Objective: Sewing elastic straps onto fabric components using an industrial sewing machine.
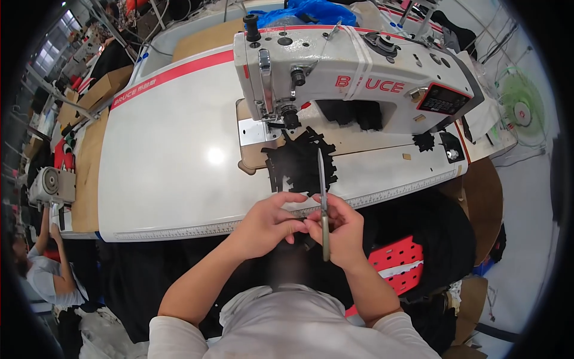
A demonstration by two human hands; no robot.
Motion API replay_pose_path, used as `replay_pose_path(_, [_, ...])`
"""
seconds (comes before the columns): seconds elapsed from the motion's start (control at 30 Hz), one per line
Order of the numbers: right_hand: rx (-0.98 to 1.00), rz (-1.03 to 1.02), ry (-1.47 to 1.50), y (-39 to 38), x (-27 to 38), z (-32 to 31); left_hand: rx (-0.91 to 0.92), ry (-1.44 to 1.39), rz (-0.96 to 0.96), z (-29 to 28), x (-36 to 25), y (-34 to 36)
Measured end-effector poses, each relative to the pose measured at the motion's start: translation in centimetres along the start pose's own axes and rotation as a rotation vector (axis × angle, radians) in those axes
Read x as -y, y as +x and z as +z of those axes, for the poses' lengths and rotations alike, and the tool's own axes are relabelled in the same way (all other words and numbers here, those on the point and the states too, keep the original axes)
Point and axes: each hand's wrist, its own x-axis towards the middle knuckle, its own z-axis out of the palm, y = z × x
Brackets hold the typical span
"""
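Both hands meet in front of the table's near edge, below the needle area of a white sewing machine (323, 66). My right hand (345, 230) is closed around a pair of scissors (323, 185); their blades point away from me and the olive handle hangs below the fingers. My left hand (269, 224) is pinched, its fingertips near those of the right. Something small and dark shows between the fingertips, too small to name. Just beyond the hands, a loose pile of short black fabric strips (305, 161) lies by the needle plate (257, 131), partly behind the blades.
A ruler strip (179, 230) runs along the white table's (167, 149) front edge. A smaller black scrap heap (424, 142) lies at the right. Dark cloth and a red perforated stool (397, 263) are below. At far left a person (51, 275) works near another machine.
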Motion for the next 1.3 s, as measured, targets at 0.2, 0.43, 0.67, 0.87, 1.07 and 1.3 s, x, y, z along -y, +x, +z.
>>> replay_pose_path(0.2, [-0.202, -0.047, -0.292, -1.4, -2.4, -1.9, -0.084, 0.061, -0.097, 0.2, 1.4, -0.9])
replay_pose_path(0.43, [-0.364, -0.124, -0.448, -0.7, -3.3, -1.1, -0.344, 0.430, 0.116, 1.2, 2.9, -0.7])
replay_pose_path(0.67, [-0.350, -0.072, -0.455, -0.6, -2.6, -1.1, -0.407, 0.459, 0.114, 1.4, 2.7, -0.7])
replay_pose_path(0.87, [-0.321, -0.104, -0.490, -0.5, -2.5, -1.2, -0.418, 0.508, 0.109, 1.4, 2.6, -0.7])
replay_pose_path(1.07, [-0.321, -0.106, -0.491, -0.5, -2.3, -1.1, -0.422, 0.524, 0.096, 1.4, 2.7, -0.7])
replay_pose_path(1.3, [-0.325, -0.124, -0.481, -0.6, -2.6, -1.2, -0.430, 0.523, 0.103, 1.5, 2.9, -0.7])
